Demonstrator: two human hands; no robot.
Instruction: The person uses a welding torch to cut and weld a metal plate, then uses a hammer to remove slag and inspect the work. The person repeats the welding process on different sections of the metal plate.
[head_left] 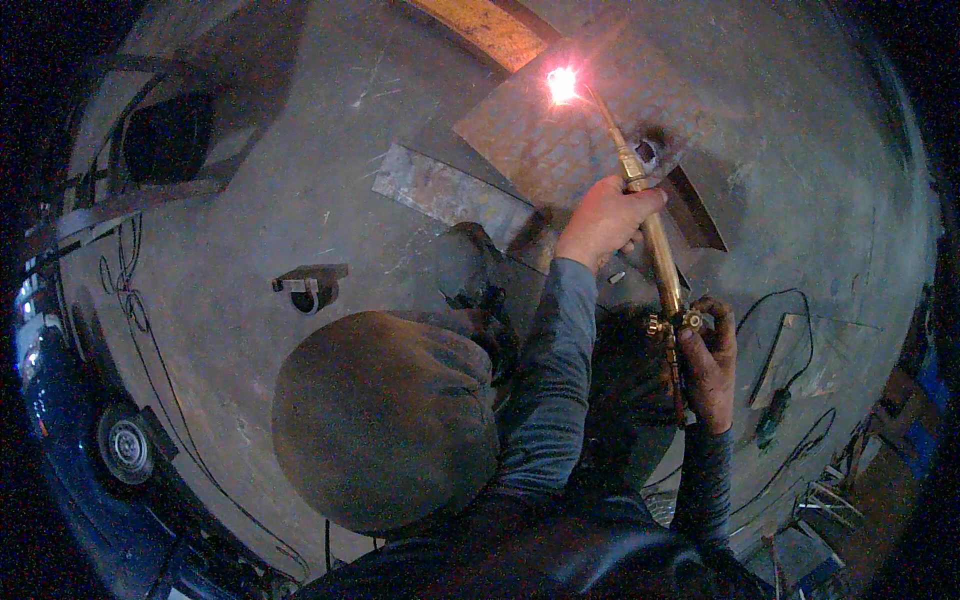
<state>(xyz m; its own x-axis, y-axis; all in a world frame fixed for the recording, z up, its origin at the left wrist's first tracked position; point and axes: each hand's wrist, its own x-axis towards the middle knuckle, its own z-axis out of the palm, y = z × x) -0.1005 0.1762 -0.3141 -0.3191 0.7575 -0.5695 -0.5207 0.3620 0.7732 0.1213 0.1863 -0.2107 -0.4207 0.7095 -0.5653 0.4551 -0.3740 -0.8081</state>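
My left hand [608, 220] is wrapped round the barrel of a brass gas torch [660, 255], well forward toward its nozzle. At the torch's rear end, my right hand [708, 368] grips the handle beside the small brass valve knobs [675, 323]. The thin nozzle points away from me, over a flat brownish metal sheet [540, 140]. A dazzling white-pink glow [562, 86] sits on the sheet by the nozzle's tip and hides the surface there. Close to the torch neck, the sheet has a dark-edged hole [648, 152].
A grey steel strip [440, 190] lies left of the sheet, and an orange rusty beam [485, 28] lies beyond. My bent knee [385, 420] fills the lower left. Farther left are a small metal bracket [310, 285] and loose cables [125, 275]. A car wheel [128, 445] shows at the edge.
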